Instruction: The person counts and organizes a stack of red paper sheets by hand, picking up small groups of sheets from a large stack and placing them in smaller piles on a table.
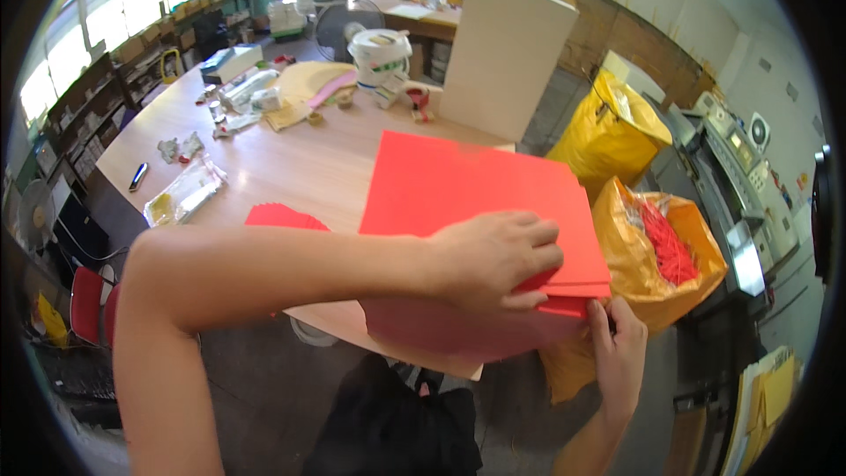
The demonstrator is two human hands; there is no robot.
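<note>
A stack of large red paper sheets (476, 181) lies at the near right of the table, its edges slightly fanned. My left arm reaches across the near side of the stack. The fingers of my left hand (498, 256) are curled and closed on the red sheets near their right front edge. At the front right corner, my right hand (621, 344) pinches the edge of a red sheet between thumb and fingers. Below my left forearm, the near part of the red paper hangs in shadow past the table edge. Another red paper pile (286, 216) is partly hidden behind that forearm.
A white bucket (381, 57), tape rolls and a clear plastic packet (187, 189) stand or lie on the wooden table (291, 159). A tall pale board (507, 53) rises at its far right. Yellow bags (608, 132) and an orange bag (634, 300) with red scraps stand to the right.
</note>
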